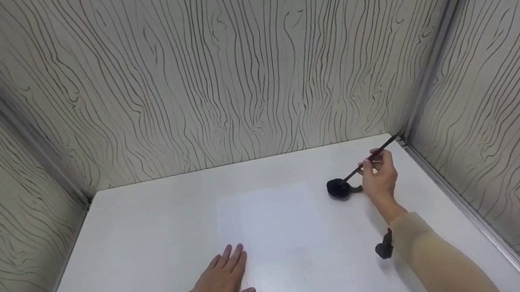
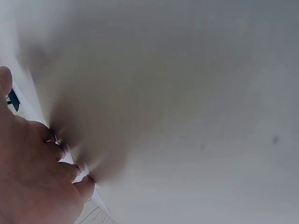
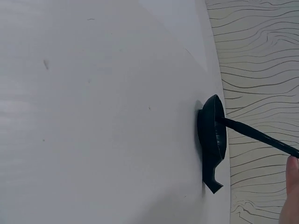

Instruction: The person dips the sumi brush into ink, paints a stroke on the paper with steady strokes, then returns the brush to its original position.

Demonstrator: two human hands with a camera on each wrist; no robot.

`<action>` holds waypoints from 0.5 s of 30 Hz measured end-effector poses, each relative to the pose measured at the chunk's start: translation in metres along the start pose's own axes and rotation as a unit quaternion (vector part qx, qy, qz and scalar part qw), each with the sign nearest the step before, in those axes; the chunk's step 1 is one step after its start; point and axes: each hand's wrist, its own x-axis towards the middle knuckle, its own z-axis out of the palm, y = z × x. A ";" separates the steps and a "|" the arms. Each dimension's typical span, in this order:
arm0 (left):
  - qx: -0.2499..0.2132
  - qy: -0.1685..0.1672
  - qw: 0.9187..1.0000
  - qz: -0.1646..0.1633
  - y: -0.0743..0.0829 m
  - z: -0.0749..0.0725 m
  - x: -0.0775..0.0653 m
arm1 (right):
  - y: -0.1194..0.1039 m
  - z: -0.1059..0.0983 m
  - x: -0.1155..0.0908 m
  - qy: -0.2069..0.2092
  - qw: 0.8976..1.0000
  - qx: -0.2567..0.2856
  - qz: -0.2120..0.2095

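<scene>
My right hand (image 1: 379, 176) pinches a slim dark brush (image 1: 370, 158) by its shaft near the far right of the table. The brush slants down into a small black dish (image 1: 339, 189) with a short curved handle, and its tip is hidden inside. In the right wrist view the dish (image 3: 212, 130) sits on the table with the brush (image 3: 257, 134) leaning over its rim; only part of the hand (image 3: 291, 189) shows. My left hand (image 1: 219, 285) lies palm down, fingers straight, with fingertips by the lower left edge of a white paper sheet (image 1: 268, 221).
A white table (image 1: 151, 227) carries everything. Wood-grain patterned panels rise behind it (image 1: 241, 69) and on both sides, with metal strips along the corners. A black device (image 1: 385, 247) is strapped at the right wrist.
</scene>
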 end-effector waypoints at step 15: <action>-0.002 0.006 1.000 -0.002 0.002 -0.002 -0.002 | 0.017 -0.003 0.002 0.027 0.997 -0.034 0.057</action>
